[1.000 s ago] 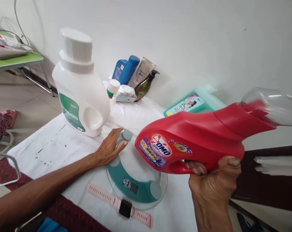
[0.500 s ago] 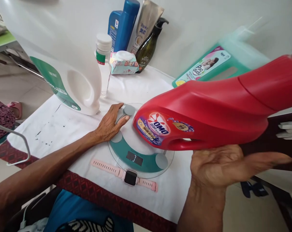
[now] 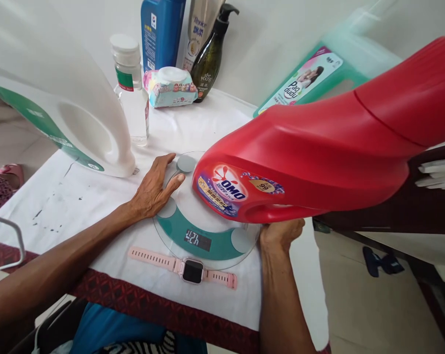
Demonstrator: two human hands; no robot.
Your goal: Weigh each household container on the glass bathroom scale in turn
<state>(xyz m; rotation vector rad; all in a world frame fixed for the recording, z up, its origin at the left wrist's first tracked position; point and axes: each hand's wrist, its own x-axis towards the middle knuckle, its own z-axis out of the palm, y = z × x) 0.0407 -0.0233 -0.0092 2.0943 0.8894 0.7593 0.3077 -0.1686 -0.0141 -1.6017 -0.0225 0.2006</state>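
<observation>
Left-hand fingers [image 3: 165, 161] rest spread at the glass scale [image 3: 219, 244]. Right hand [image 3: 280, 234], partly behind the red bottle [image 3: 311, 152]: grip cannot be determined.

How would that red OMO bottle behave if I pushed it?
The red bottle probably feels stiff, given its moulded plastic body. Its smooth surface may be slippery. Standing tall on the glass scale, it could tip if pushed high up.
</observation>
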